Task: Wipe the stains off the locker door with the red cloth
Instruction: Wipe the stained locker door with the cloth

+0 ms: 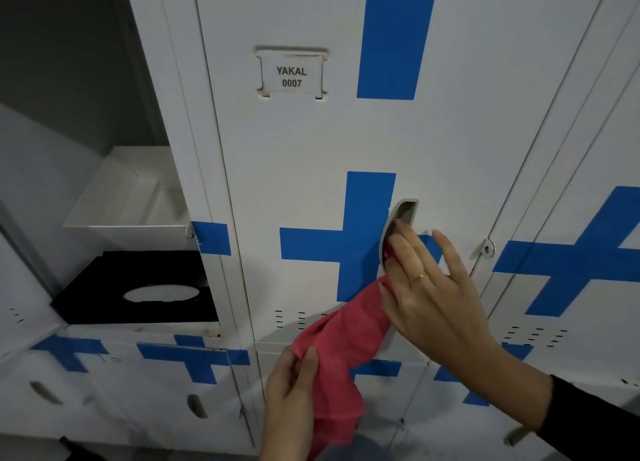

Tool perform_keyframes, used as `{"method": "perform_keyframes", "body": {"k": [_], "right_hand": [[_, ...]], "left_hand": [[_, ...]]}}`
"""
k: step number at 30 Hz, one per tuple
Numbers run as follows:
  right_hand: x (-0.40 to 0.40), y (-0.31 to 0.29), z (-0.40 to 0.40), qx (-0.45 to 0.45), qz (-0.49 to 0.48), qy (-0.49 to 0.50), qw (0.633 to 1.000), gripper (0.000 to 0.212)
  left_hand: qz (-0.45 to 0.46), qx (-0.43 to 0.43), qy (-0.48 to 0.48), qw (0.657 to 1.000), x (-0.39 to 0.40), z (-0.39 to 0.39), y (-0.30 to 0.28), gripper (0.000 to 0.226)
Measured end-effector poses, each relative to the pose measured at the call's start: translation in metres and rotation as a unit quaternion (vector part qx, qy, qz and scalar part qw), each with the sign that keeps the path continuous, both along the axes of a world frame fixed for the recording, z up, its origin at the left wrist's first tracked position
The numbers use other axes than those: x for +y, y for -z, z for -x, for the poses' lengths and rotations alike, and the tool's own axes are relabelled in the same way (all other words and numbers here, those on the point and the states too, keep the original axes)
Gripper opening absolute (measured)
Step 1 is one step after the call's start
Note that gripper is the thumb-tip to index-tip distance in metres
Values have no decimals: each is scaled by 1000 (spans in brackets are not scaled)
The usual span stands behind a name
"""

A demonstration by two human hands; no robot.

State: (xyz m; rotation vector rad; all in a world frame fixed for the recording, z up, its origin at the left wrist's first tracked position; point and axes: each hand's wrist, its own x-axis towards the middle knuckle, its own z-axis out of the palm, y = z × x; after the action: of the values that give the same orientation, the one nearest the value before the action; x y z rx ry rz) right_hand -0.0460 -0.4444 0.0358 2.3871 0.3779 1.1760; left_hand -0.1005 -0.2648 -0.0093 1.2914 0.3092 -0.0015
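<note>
The white locker door carries blue tape crosses and a label reading YAKAL 0007. A red cloth stretches from the door's recessed handle down to the lower left. My right hand lies over the handle recess with straight fingers, pressing the cloth's upper end into it. Below, my left hand pinches the cloth's lower part between thumb and fingers. The cloth's tail hangs past that hand.
To the left an open locker compartment holds a white tray and a black box with an oval opening. More closed white doors with blue crosses sit to the right and below. A small lock hasp is beside the door.
</note>
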Motion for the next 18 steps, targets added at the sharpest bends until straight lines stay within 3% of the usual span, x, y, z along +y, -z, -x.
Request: {"method": "perform_keyframes", "body": {"k": [8,12,14,18], "right_hand": [[-18,26,-2,-46,15,-93,994,28],[-42,45,-3,-33,18,-166,985,42],[-52,52,-6,-15,16,-175,984,52],[-64,67,-12,-1,25,-149,989,49]], "left_hand": [[-25,-2,36,999,-2,-2,3,16],[-11,9,42,999,-5,-2,-4,18],[-17,13,49,999,-7,-2,-10,15],[-27,18,55,998,-9,0,-16,20]]}}
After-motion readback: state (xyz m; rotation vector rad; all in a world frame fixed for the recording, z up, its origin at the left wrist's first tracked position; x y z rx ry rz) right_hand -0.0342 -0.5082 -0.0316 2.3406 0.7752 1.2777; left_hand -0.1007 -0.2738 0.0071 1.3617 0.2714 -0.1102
